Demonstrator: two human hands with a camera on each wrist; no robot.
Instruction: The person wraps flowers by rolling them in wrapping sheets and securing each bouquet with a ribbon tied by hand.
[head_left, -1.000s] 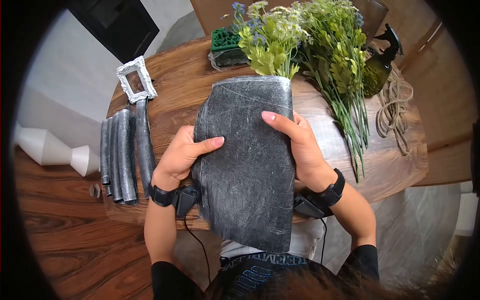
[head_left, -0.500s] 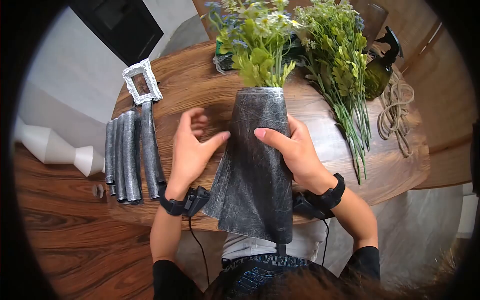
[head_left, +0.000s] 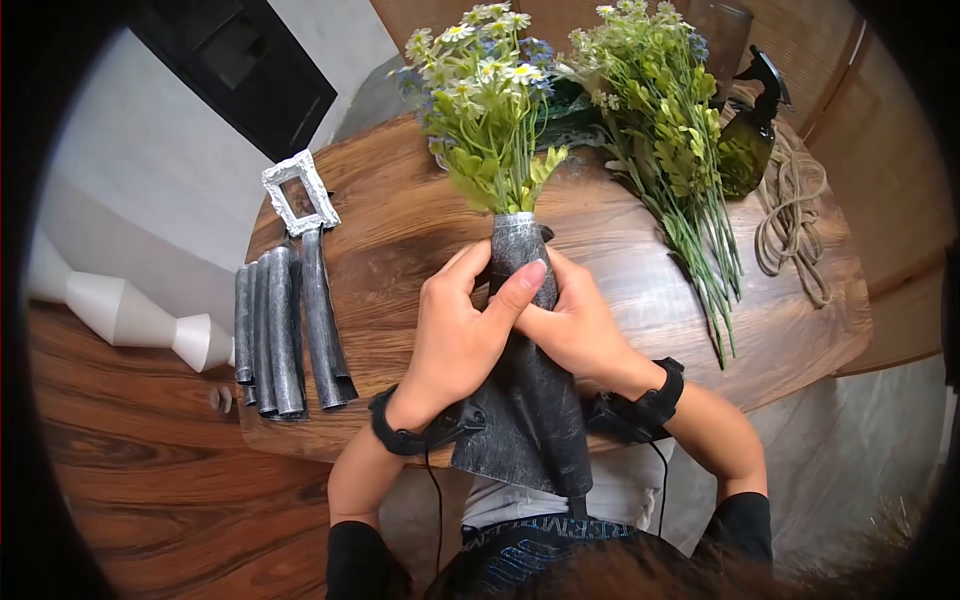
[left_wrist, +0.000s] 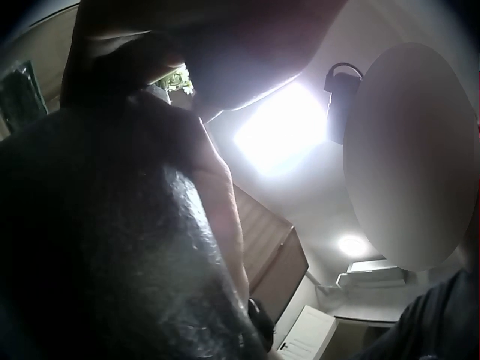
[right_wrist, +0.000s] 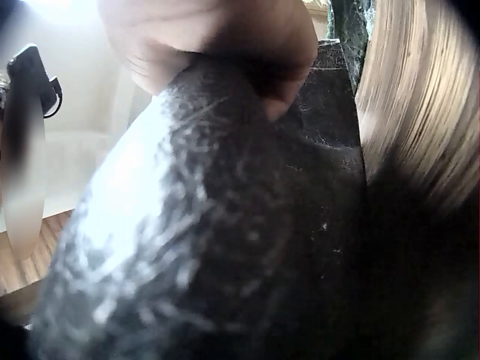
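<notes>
Dark grey, fibrous-patterned wrapping paper (head_left: 525,410) is rolled into a narrow sleeve round the stems of a flower bunch (head_left: 490,110) of white daisies, blue blooms and green leaves. My left hand (head_left: 455,325) grips the sleeve from the left, its thumb lying across the front. From the right, my right hand (head_left: 580,320) holds the same sleeve, with its thumb partly under the left one. Below the hands the paper flares out toward my lap. The wrapped stems are hidden inside. In the right wrist view the paper (right_wrist: 187,202) bulges close to the camera, under curled fingers.
A second flower bunch (head_left: 665,140) lies on the wooden table (head_left: 390,270), beside a dark green spray bottle (head_left: 748,150) and coiled rope (head_left: 790,225). At left are several grey paper rolls (head_left: 275,335) and a white ornate frame (head_left: 300,193). Green wrapped material (head_left: 575,115) sits behind.
The wide wrapping has been drawn into a narrow sleeve round the stems. My left hand let go briefly, then came back onto the paper beside the right. The blooms now stand farther out above it.
</notes>
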